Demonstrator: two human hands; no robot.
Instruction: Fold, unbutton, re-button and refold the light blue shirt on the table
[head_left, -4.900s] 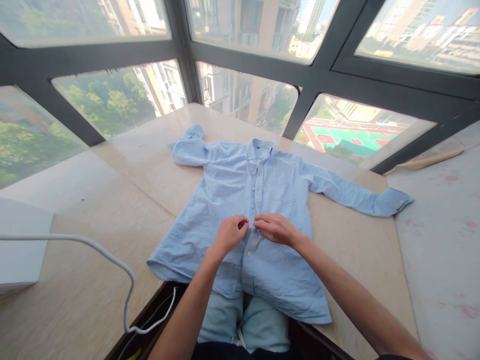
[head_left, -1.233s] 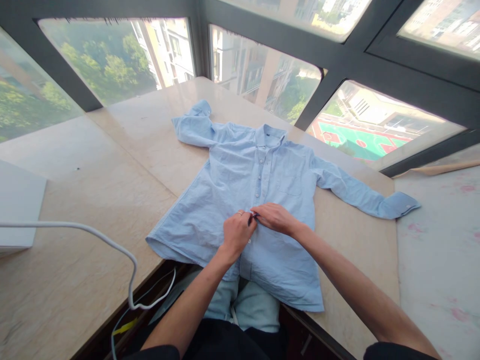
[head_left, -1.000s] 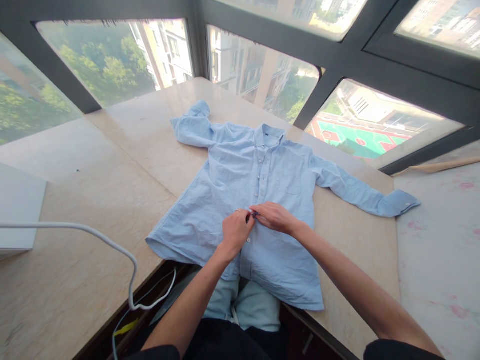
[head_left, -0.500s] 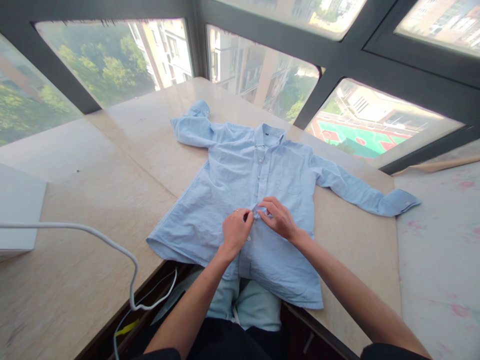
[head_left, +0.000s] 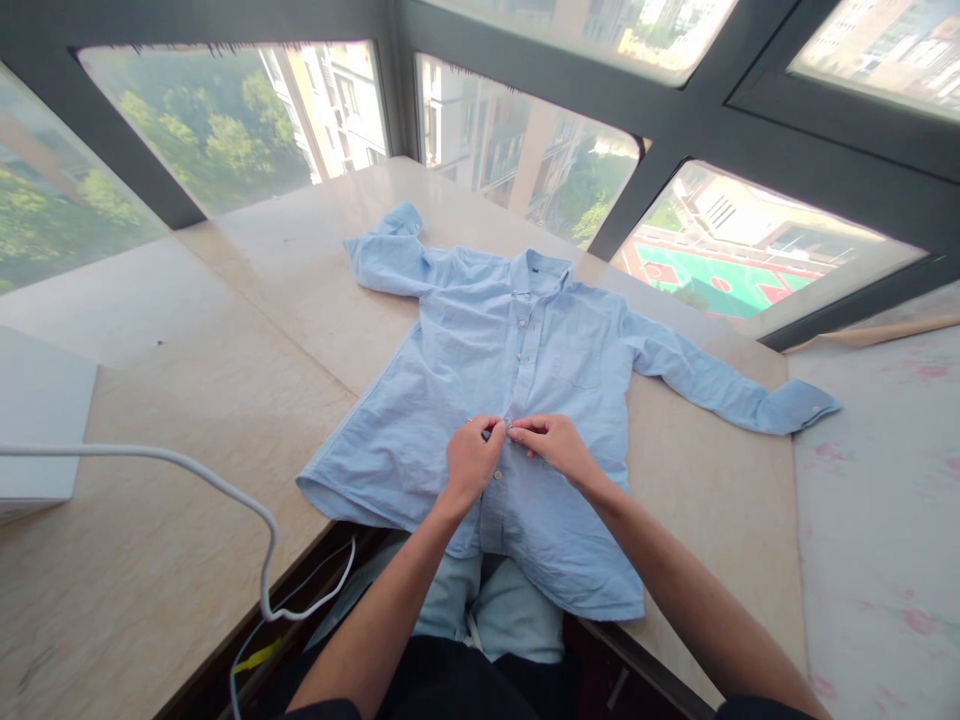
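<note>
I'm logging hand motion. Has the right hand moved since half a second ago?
Yes: the right hand has shifted slightly back, farther from the window frame.

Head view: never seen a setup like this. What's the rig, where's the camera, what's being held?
No machine here: just a person's two bare hands. One camera, worn on the head, looks forward and down. A blue shirt lies spread, sleeves out, on a pale ledge by windows. The left hand and right hand pinch the shirt's front, fingertips close together; what exactly sits between them is too small to tell. At left: a white box and cable.
</note>
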